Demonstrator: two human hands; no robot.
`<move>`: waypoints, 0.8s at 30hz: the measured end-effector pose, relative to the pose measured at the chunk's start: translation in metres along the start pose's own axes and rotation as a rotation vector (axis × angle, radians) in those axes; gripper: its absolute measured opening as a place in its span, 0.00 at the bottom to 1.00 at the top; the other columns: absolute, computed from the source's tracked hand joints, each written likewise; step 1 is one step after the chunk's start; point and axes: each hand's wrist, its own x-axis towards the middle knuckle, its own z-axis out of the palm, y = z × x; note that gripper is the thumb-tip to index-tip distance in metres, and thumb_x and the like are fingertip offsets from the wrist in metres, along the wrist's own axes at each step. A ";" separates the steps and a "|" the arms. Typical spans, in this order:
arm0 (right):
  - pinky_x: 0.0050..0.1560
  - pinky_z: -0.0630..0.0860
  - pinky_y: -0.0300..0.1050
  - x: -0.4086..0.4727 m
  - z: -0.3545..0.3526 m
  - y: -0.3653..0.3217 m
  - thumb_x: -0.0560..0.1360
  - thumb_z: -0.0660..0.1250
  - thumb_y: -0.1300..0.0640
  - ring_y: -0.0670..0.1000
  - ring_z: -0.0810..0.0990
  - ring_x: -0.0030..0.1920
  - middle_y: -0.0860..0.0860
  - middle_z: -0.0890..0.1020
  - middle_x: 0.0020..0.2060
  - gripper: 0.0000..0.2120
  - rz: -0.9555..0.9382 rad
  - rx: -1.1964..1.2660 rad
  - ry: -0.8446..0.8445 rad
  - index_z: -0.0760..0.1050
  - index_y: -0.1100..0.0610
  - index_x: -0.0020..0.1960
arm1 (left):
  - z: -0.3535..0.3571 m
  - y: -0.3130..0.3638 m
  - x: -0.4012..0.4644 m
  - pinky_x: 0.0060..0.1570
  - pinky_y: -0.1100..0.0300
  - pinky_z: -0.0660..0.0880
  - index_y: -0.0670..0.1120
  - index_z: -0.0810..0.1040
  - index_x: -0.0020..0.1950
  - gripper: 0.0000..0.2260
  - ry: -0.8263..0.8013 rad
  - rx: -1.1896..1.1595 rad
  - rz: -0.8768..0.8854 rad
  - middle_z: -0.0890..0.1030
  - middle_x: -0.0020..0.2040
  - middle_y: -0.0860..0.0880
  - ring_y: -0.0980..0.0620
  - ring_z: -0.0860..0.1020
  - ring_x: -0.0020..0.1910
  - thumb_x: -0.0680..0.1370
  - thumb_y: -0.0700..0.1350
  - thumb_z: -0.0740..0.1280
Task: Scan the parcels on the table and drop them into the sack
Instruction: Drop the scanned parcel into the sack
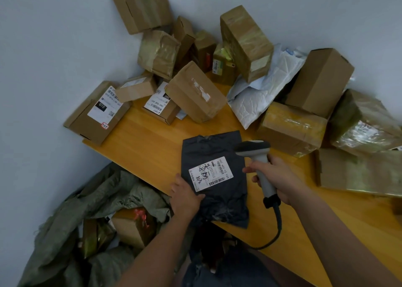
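orange wood table (139, 147) in grey-walled corner; left hand (185, 196) grip pinches dark mailer (214, 156), right hand (277, 178) grip wraps scanner (260, 160).

Bare forearms, no sleeves in view; dark blue trousers (230, 271) below

Parcel sorting room, piled parcels (196, 92), scanner (258, 162)

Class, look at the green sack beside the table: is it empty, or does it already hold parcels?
Not empty. The sack gapes open beside the table, and at least one cardboard box shows inside its mouth.
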 end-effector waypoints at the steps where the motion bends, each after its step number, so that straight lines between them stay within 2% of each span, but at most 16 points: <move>1: 0.34 0.73 0.44 0.000 -0.002 0.000 0.79 0.66 0.58 0.51 0.77 0.33 0.59 0.84 0.48 0.08 -0.002 0.000 0.004 0.72 0.54 0.58 | 0.000 0.000 0.002 0.61 0.48 0.71 0.41 0.57 0.70 0.41 -0.023 -0.074 -0.008 0.70 0.64 0.40 0.39 0.71 0.65 0.67 0.47 0.80; 4: 0.35 0.73 0.44 0.000 -0.005 -0.001 0.79 0.66 0.57 0.50 0.77 0.32 0.58 0.84 0.49 0.08 -0.005 0.000 0.003 0.73 0.54 0.57 | -0.002 0.002 0.006 0.50 0.57 0.72 0.42 0.63 0.59 0.28 -0.097 -0.351 -0.066 0.75 0.57 0.46 0.46 0.75 0.56 0.68 0.36 0.77; 6: 0.36 0.74 0.44 -0.002 -0.007 -0.003 0.79 0.67 0.55 0.50 0.78 0.33 0.56 0.82 0.50 0.06 -0.001 -0.011 0.001 0.74 0.53 0.55 | -0.004 0.007 0.005 0.46 0.57 0.74 0.40 0.70 0.58 0.19 -0.159 -0.522 -0.140 0.77 0.55 0.46 0.47 0.76 0.51 0.72 0.32 0.73; 8: 0.36 0.73 0.45 -0.004 -0.007 -0.005 0.79 0.67 0.53 0.50 0.78 0.33 0.54 0.80 0.48 0.06 0.003 -0.031 -0.008 0.75 0.54 0.53 | -0.009 0.014 0.001 0.44 0.52 0.77 0.39 0.76 0.55 0.10 -0.297 -0.705 -0.284 0.80 0.54 0.42 0.44 0.78 0.47 0.75 0.30 0.67; 11: 0.34 0.74 0.44 -0.006 -0.003 -0.010 0.78 0.68 0.53 0.50 0.78 0.33 0.54 0.79 0.47 0.10 0.005 -0.034 0.006 0.75 0.57 0.56 | -0.017 0.021 -0.009 0.45 0.50 0.77 0.38 0.77 0.54 0.09 -0.513 -0.909 -0.411 0.81 0.49 0.41 0.43 0.78 0.44 0.78 0.31 0.61; 13: 0.34 0.74 0.43 -0.010 0.001 -0.015 0.78 0.68 0.54 0.50 0.78 0.33 0.55 0.79 0.46 0.11 -0.002 -0.012 0.023 0.75 0.58 0.57 | -0.022 0.024 -0.016 0.40 0.52 0.76 0.40 0.77 0.50 0.06 -0.546 -0.912 -0.424 0.80 0.46 0.42 0.45 0.78 0.43 0.78 0.33 0.61; 15: 0.34 0.74 0.43 -0.015 0.004 -0.019 0.78 0.67 0.55 0.50 0.78 0.34 0.55 0.79 0.46 0.09 -0.023 -0.010 0.025 0.75 0.57 0.55 | -0.025 0.023 -0.019 0.42 0.53 0.77 0.41 0.78 0.52 0.05 -0.549 -0.944 -0.408 0.82 0.49 0.42 0.45 0.79 0.46 0.78 0.37 0.65; 17: 0.35 0.75 0.43 -0.022 0.007 -0.021 0.79 0.67 0.55 0.50 0.78 0.34 0.55 0.79 0.46 0.06 -0.040 -0.012 0.026 0.75 0.56 0.53 | -0.025 0.019 -0.017 0.50 0.50 0.78 0.41 0.79 0.58 0.09 -0.565 -1.036 -0.387 0.83 0.55 0.40 0.44 0.81 0.51 0.79 0.40 0.67; 20: 0.37 0.75 0.45 -0.032 0.010 -0.022 0.79 0.67 0.55 0.51 0.78 0.35 0.55 0.79 0.47 0.07 -0.049 -0.013 0.042 0.75 0.58 0.54 | -0.025 0.017 -0.018 0.54 0.49 0.77 0.38 0.77 0.61 0.10 -0.567 -1.065 -0.367 0.82 0.55 0.40 0.44 0.80 0.51 0.80 0.36 0.63; 22: 0.39 0.74 0.47 -0.043 0.014 -0.021 0.79 0.67 0.54 0.51 0.78 0.35 0.55 0.79 0.47 0.09 -0.053 -0.019 0.053 0.75 0.59 0.54 | -0.030 0.015 -0.023 0.55 0.47 0.76 0.37 0.77 0.56 0.10 -0.579 -1.062 -0.351 0.81 0.50 0.40 0.43 0.79 0.49 0.80 0.30 0.59; 24: 0.41 0.74 0.49 -0.054 0.016 -0.018 0.78 0.67 0.53 0.51 0.78 0.35 0.55 0.79 0.47 0.10 -0.073 -0.013 0.076 0.76 0.60 0.54 | -0.035 0.012 -0.028 0.57 0.47 0.74 0.38 0.77 0.52 0.13 -0.570 -1.065 -0.333 0.80 0.49 0.40 0.42 0.78 0.49 0.79 0.27 0.55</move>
